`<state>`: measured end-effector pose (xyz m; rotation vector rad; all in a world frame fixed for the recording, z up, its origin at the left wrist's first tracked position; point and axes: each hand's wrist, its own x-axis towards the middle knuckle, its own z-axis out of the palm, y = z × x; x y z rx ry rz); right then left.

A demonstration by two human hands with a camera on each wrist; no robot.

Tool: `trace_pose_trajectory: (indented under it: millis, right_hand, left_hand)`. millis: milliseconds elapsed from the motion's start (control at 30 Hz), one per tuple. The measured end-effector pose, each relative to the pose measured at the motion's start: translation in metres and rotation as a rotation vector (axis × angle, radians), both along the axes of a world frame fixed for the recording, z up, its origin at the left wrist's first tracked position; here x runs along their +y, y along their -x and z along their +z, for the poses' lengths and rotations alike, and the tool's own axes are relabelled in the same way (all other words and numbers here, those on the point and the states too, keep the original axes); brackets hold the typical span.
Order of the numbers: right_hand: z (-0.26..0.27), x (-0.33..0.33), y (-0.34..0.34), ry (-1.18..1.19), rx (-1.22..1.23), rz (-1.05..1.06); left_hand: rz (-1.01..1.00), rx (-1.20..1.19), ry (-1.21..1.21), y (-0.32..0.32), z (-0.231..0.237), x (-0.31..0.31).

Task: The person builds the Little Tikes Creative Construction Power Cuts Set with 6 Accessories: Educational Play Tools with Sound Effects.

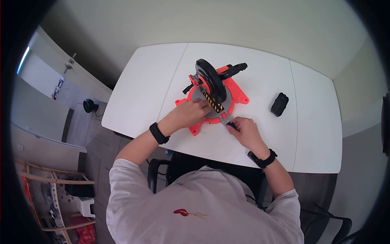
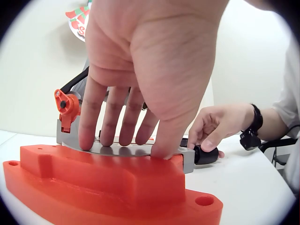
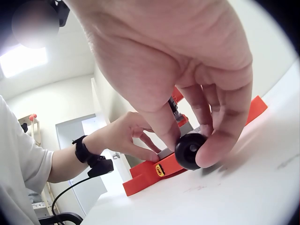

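Note:
A mitre saw with a red base (image 1: 237, 92), a round grey turntable (image 1: 196, 95) and a black blade guard (image 1: 212, 81) stands on the white table. My left hand (image 1: 187, 114) reaches over the base's left side. In the left wrist view its fingers (image 2: 86, 136) point straight down, tips on the turntable, with the thumb close to the red rim. At the saw's front, my right hand (image 1: 248, 133) pinches the black knob (image 3: 188, 151) of the grey turntable arm between thumb and fingers. A yellow-and-black striped strip (image 1: 213, 102) lies between the hands.
A small black case (image 1: 279, 104) lies to the right on the white table (image 1: 315, 134). The saw's black handle (image 1: 233, 71) juts out at the back right. A black chair (image 1: 156, 171) stands at the front edge, and a wooden shelf (image 1: 57, 181) at the lower left.

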<state>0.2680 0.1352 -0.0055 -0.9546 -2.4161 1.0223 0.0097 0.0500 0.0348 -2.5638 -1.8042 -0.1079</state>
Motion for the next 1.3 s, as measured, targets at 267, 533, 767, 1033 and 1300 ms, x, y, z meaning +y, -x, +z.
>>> trace_pose_trajectory:
  millis: [267, 533, 767, 1033, 1300]
  right_hand:
    - [0.003, 0.002, -0.001, 0.040, -0.007, -0.007]
    - [-0.003, -0.003, 0.002, -0.042, 0.014, -0.025]
    - [0.004, -0.005, 0.001, -0.074, -0.025, -0.011]
    - [0.002, -0.006, 0.004, -0.097, -0.141, -0.030]
    - [-0.006, -0.004, 0.007, -0.167, -0.096, -0.044]
  left_hand:
    - [0.025, -0.034, -0.025, -0.001, -0.005, -0.003]
    - [0.019, -0.029, -0.044, 0.000, -0.011, -0.002]
    - [0.032, -0.052, -0.014, -0.001, -0.005, -0.001]
    - [0.058, -0.105, -0.064, 0.003, -0.002, -0.007]
    - [0.130, -0.157, 0.000, 0.014, 0.012, -0.020]
